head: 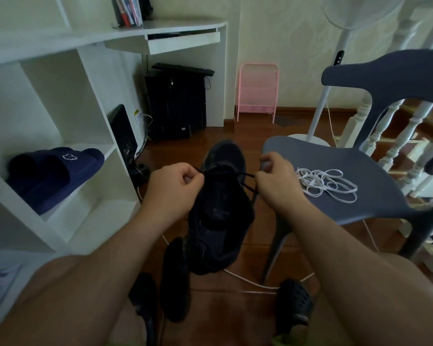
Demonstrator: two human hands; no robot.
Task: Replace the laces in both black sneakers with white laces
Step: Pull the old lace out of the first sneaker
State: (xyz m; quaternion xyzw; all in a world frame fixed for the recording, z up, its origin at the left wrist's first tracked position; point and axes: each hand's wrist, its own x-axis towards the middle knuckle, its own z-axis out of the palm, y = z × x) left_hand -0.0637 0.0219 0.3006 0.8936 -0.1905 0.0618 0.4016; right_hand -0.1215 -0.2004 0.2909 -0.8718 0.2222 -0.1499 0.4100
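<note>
both hands, left hand (171,186) and right hand (276,182), are pinching the black lace (245,174) over the black sneaker (220,213); white laces (326,182) are lying on the chair (375,196) seat's middle.

Black sneaker (220,211) at centre frame, threaded with black lace (238,174). White laces (326,182), plain, coiled on a slate-grey chair (348,156) at right. Navy slides (53,176) with a small white outline emblem at left, on white shelving (68,96). Pink rack (258,91) at upper centre. Reddish-brown wooden floor (223,308).

White laces (326,182) lie on the grey chair (348,208).
</note>
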